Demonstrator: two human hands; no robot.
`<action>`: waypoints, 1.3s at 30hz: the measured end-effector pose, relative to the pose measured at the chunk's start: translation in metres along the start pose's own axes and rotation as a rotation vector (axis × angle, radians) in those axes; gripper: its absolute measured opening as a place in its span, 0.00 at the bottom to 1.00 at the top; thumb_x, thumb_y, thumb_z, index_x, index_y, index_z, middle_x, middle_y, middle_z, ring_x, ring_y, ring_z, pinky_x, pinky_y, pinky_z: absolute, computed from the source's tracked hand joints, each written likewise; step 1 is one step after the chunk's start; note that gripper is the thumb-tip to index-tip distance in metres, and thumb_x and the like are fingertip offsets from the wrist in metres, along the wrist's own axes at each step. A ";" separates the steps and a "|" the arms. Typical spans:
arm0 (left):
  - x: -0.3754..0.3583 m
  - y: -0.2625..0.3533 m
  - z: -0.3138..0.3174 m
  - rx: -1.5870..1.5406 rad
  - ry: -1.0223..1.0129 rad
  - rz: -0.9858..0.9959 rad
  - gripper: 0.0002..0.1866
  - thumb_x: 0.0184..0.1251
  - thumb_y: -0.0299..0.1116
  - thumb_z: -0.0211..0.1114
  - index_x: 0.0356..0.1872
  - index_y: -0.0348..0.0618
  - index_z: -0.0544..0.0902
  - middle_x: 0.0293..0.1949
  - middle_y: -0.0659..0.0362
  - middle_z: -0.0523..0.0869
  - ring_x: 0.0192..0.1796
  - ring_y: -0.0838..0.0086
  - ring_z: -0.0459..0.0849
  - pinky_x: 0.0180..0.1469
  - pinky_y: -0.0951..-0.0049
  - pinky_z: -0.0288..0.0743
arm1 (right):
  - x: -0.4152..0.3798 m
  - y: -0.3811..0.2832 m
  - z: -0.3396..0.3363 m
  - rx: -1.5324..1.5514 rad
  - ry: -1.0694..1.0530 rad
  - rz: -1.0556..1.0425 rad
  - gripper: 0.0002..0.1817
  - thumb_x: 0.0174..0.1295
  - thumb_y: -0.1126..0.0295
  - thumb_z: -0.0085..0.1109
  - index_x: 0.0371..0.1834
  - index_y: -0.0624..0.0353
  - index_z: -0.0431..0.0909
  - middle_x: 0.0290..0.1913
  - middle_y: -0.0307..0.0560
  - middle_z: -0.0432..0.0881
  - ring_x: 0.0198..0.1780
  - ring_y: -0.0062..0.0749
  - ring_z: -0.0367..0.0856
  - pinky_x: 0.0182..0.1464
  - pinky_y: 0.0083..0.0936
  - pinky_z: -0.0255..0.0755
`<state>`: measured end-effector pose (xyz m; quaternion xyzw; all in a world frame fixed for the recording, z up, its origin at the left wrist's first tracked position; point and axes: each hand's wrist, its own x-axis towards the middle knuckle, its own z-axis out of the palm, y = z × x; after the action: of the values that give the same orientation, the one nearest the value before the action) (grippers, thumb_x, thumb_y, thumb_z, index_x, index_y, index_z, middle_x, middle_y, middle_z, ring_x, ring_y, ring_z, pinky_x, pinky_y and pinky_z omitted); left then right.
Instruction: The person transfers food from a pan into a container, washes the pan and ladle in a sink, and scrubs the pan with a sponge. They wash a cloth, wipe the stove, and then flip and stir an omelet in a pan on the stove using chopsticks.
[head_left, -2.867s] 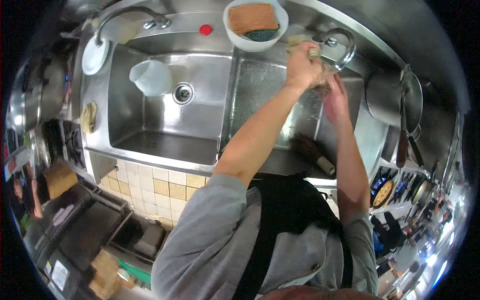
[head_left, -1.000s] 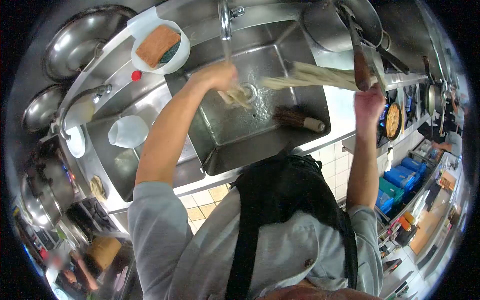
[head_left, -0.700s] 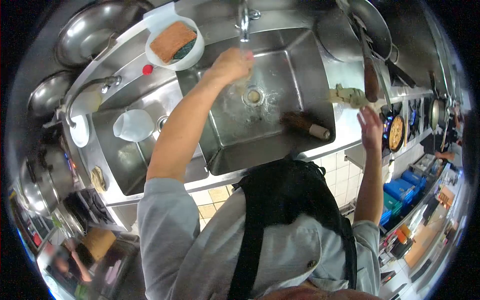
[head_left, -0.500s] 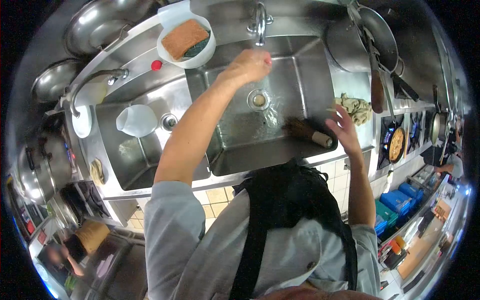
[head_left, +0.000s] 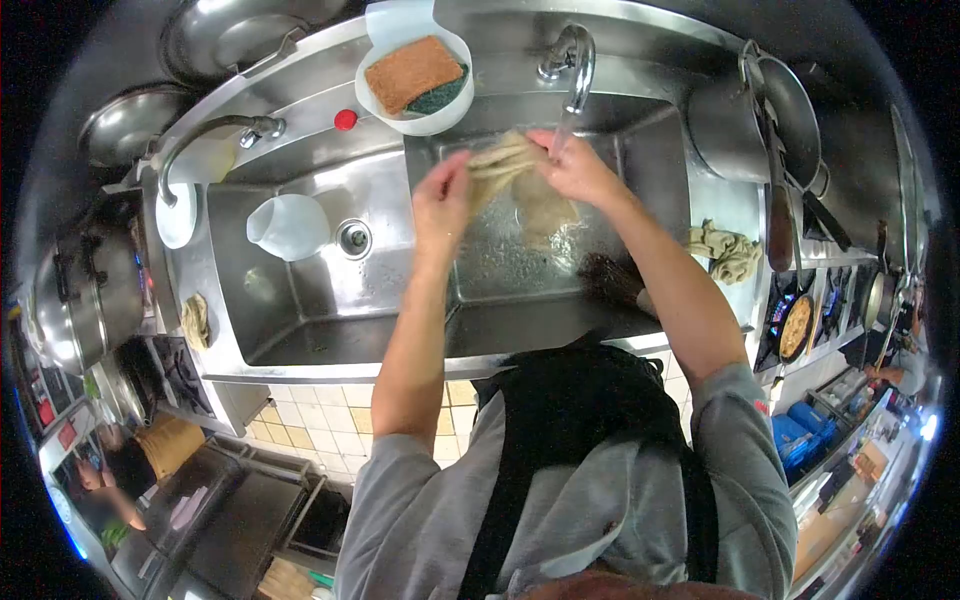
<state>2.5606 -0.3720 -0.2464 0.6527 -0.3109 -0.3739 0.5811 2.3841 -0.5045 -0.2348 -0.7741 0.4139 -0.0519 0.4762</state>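
Observation:
Over the right basin of the steel sink (head_left: pixel 540 322), a wet, pale cloth (head_left: pixel 503 165) is stretched between my two hands. My left hand (head_left: pixel 442 203) is closed on its left end, somewhat smeared by motion. Gripping the other end, my right hand (head_left: pixel 580 172) is beneath the faucet (head_left: pixel 578 80), where water runs onto it. Part of the cloth hangs down between them, and splashing water blurs the basin floor below. A dark-bristled brush (head_left: pixel 612 278) lies in the right part of this basin, its handle partly hidden by my right forearm.
Behind the sink stands a white tub (head_left: pixel 420 122) holding a brown sponge (head_left: pixel 412 72) and a green scouring pad. A white plastic jug (head_left: pixel 288 228) lies in the left basin. Crumpled cloths (head_left: pixel 728 252) rest right of the sink, near pots and a lit stove with a pan (head_left: pixel 796 328).
Both hands now hold a cloth under the faucet. My left hand moved back from the faucet; my right hand came over from the sink's right rim. The view has shifted slightly.

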 end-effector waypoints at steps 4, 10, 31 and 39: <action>-0.008 -0.005 0.040 -0.452 -0.015 -0.569 0.32 0.70 0.61 0.61 0.62 0.44 0.78 0.54 0.56 0.85 0.58 0.69 0.80 0.61 0.65 0.72 | 0.008 -0.025 0.009 0.358 -0.006 -0.095 0.30 0.64 0.80 0.52 0.72 0.65 0.65 0.67 0.53 0.76 0.64 0.34 0.76 0.66 0.26 0.68; 0.029 0.013 0.090 -0.995 -0.221 -0.485 0.25 0.71 0.54 0.63 0.58 0.47 0.77 0.48 0.57 0.84 0.53 0.66 0.83 0.54 0.64 0.77 | -0.021 -0.014 0.016 0.618 0.173 -0.279 0.29 0.68 0.77 0.58 0.73 0.59 0.64 0.69 0.46 0.72 0.68 0.35 0.72 0.69 0.28 0.65; -0.017 -0.009 0.080 -0.225 -0.772 -0.507 0.39 0.72 0.71 0.42 0.78 0.61 0.61 0.72 0.52 0.70 0.76 0.60 0.63 0.75 0.46 0.57 | -0.113 0.014 0.033 1.379 0.076 0.390 0.23 0.68 0.52 0.62 0.58 0.54 0.73 0.39 0.38 0.83 0.33 0.26 0.82 0.23 0.25 0.75; -0.058 -0.009 0.098 -1.176 -0.876 -0.464 0.60 0.49 0.78 0.61 0.79 0.51 0.55 0.72 0.45 0.68 0.73 0.43 0.65 0.71 0.39 0.63 | -0.135 0.001 0.056 1.835 -0.238 0.411 0.22 0.68 0.51 0.59 0.59 0.52 0.76 0.40 0.37 0.84 0.32 0.26 0.83 0.19 0.21 0.68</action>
<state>2.4464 -0.3739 -0.2522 0.0772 -0.1177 -0.8145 0.5628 2.3217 -0.3725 -0.2234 -0.0098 0.2886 -0.1929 0.9378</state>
